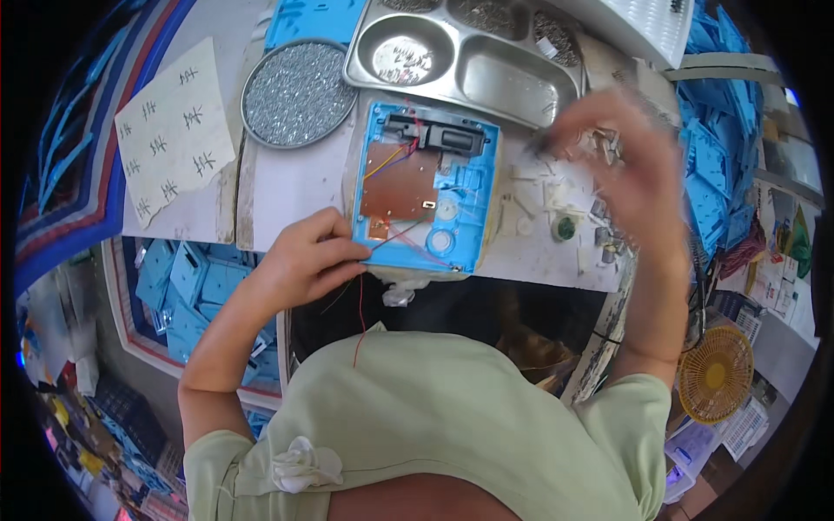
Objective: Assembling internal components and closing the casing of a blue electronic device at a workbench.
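Observation:
A light-blue plastic casing point(473, 227) lies open-side up on the table in front of me. Inside it sit a brown circuit board point(404, 182), a black rectangular part point(452, 139) along the far side, and yellow, blue and red wires. My left hand point(313, 260) is at the casing's near left corner, its thumb and fingertips pinched on a thin wire point(395, 236) that crosses the corner. A loose red wire point(360, 321) dangles below these fingers. My right hand point(621, 161) hovers over small loose parts at the right; motion smears its fingers, and a dark shape near their tips is unclear.
A round tray of small metal screws point(300, 91) and a steel compartment tray point(512, 82) stand behind the casing. Paper with marks point(178, 130) lies at left. Blue casings fill a bin point(187, 295) at lower left and pile up point(708, 165) at right, above a yellow fan point(715, 373).

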Available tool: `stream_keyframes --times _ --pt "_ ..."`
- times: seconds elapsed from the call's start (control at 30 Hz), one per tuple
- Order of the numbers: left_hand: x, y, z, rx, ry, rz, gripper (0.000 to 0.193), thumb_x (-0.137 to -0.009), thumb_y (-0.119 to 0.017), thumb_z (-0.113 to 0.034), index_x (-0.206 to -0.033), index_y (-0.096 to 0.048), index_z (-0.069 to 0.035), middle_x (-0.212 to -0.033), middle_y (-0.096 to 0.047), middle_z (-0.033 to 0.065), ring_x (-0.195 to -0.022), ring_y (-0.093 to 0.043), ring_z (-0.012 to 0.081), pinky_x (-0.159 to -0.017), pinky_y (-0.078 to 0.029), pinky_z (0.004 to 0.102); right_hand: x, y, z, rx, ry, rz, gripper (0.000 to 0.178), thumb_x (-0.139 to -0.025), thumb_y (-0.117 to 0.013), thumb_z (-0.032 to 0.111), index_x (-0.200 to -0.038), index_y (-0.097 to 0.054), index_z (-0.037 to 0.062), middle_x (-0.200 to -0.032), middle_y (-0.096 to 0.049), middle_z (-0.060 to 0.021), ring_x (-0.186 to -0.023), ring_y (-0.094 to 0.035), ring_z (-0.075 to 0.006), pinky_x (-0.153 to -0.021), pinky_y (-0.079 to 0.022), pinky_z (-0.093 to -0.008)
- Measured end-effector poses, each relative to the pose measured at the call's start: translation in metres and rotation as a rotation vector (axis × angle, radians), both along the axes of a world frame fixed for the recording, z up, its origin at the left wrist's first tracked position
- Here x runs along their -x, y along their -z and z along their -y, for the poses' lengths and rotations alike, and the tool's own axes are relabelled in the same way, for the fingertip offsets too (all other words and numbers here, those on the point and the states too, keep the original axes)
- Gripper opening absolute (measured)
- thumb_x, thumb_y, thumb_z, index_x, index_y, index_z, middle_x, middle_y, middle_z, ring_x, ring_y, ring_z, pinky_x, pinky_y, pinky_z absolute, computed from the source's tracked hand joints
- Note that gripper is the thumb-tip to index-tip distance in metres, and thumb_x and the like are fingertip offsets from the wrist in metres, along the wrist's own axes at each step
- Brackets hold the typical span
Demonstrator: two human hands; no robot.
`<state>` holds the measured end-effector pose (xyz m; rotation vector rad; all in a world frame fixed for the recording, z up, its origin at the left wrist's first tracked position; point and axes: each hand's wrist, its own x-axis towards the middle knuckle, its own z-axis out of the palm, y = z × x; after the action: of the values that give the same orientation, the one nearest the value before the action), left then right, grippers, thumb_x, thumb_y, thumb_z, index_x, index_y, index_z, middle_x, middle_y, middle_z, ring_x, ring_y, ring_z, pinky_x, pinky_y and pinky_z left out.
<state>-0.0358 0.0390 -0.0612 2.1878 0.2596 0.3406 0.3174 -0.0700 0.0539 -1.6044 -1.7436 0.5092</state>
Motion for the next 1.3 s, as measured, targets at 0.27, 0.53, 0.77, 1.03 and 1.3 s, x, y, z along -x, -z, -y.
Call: stream_keyframes --times 0.27,0.53,0.77,1.03,1.3 --pt "-0.002 0.002 -0.001 0.016 0.003 0.006 0.028 -0.075 -0.084 -0.006 -0.101 -0.074 -0.008 -0.087 -0.056 0.0072 -0.074 -0.059 0.0241 -0.063 -0.049 0.0348 0.08 0.077 0.027 -0.045 -0.197 0.168 0.016 -0.075 -0.077 0.006 -0.088 -0.068 0.0098 -0.092 -0.068 -0.0022 -0.093 -0.058 -0.0282 -0.08 -0.047 -0.0403" --pt "0.0 0.006 0.002 -0.001 -0.02 0.043 0.03 -0.073 -0.085 -0.005 -0.101 -0.075 -0.008 -0.087 -0.056 0.0071 -0.073 -0.058 0.0224 -0.061 -0.047 0.0328 0.084 0.087 0.036 -0.116 -0.171 0.259 0.026 -0.066 -0.083 0.013 -0.089 -0.071 0.0119 -0.096 -0.067 0.0018 -0.096 -0.059 -0.0252 -0.084 -0.047 -0.0412" --pt "-0.003 -0.005 -0.003 -0.027 0.052 -0.023 0.029 -0.074 -0.084 -0.006 -0.101 -0.073 -0.008 -0.087 -0.057 0.0073 -0.073 -0.06 0.0252 -0.063 -0.05 0.0369 0.071 0.101 0.039 -0.198 -0.219 0.109 0.03 -0.069 -0.083 0.014 -0.098 -0.074 0.0129 -0.098 -0.07 0.0015 -0.098 -0.06 -0.0258 -0.084 -0.048 -0.0411" --pt "-0.018 -0.047 -0.01 -0.066 0.121 -0.22 0.026 -0.076 -0.082 -0.008 -0.101 -0.073 -0.006 -0.086 -0.059 0.0096 -0.072 -0.06 0.0263 -0.066 -0.05 0.0376 0.007 0.092 0.04 0.217 0.169 0.492 0.037 -0.075 -0.071 0.0 -0.111 -0.071 0.0076 -0.102 -0.069 -0.0108 -0.099 -0.065 -0.0323 -0.085 -0.055 -0.0422" --pt "-0.165 -0.085 -0.057 -0.398 0.123 0.064 0.014 -0.087 -0.073 -0.013 -0.097 -0.07 -0.005 -0.083 -0.067 0.0126 -0.079 -0.067 0.0301 -0.07 -0.052 0.0394 0.004 0.075 0.041 0.114 0.257 0.371 0.032 -0.076 -0.067 -0.001 -0.107 -0.066 0.0065 -0.097 -0.064 -0.0117 -0.078 -0.066 -0.0311 -0.069 -0.055 -0.039"
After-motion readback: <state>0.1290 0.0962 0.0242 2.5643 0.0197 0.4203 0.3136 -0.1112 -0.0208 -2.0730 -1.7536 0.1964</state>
